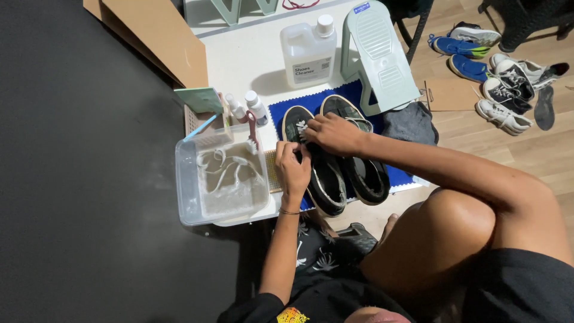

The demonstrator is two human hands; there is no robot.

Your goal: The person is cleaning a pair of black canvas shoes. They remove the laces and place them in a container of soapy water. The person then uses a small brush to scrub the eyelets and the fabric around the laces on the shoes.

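On dark shoe (317,173): both hands' fingers (297,157) pinched.

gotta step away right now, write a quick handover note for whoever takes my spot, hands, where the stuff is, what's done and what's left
Left hand: on the left dark shoe, fingers pinching at its lace area.
Right hand: on the same shoe's upper part, fingers at the white lace.
Both dark shoes sit side by side on the blue cloth on the white table; right shoe is untouched.
Done: white laces are soaking in the clear tub of cloudy water, left of the shoes.
Left: the last bit of lace on the left shoe is not yet out.
Cleaner jug and small bottles stand behind.
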